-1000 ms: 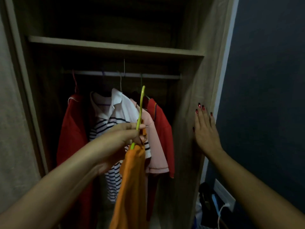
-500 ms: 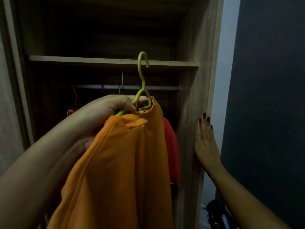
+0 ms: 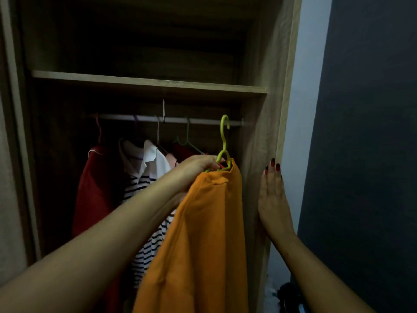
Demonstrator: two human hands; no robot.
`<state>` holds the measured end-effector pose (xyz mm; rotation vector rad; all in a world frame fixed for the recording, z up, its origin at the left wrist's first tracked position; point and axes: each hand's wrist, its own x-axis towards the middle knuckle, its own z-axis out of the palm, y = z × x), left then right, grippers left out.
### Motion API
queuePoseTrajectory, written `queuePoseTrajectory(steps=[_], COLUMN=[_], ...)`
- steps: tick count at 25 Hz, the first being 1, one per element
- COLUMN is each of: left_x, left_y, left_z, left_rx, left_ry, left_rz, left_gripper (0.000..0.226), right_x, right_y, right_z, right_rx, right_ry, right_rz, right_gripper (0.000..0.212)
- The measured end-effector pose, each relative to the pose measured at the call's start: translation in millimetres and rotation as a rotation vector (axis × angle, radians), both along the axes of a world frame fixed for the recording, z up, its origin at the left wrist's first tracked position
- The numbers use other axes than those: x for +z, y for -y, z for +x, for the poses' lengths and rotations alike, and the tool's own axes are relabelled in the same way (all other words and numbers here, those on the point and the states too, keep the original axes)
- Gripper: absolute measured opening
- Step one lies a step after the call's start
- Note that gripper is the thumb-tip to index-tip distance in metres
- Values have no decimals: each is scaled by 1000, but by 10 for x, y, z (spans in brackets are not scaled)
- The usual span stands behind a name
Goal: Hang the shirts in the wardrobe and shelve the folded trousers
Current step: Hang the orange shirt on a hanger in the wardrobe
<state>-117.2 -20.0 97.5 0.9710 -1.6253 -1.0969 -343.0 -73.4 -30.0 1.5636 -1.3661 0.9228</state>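
Hanging step: left hand grips hanger with orange shirt; right hand flat on wardrobe; next, hook it over rail.

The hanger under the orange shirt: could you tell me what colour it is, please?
The hanger is lime green, clearest in the head view.

Rail beneath a wooden shelf
Hangers hook over it mid-frame, carrying a red shirt beside a striped shirt.
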Motion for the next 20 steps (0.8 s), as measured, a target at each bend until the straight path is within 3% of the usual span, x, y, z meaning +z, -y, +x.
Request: queuePoseTrajectory(steps=[1,7,16,20], left_x=[-22,-222,-124,-52], left_y=[-47,374,1104,1345], left_z=[-116,-626,-952,-995], left_rx=[-40,46,172,154], left_ry=[-105,-177,-230,-257], left_rz=[40,61,57,42], left_gripper=[20,26,17,14], right_x=[-18,-57,-86,-128], right_y=[26,1,12,62], right_z=[-2,34,52,21], right_rx=[-14,-45,-2,13], right_ry=[-7,13,25,32], right_rz=[-10,109,74,51], right_gripper=[78,90,82,66])
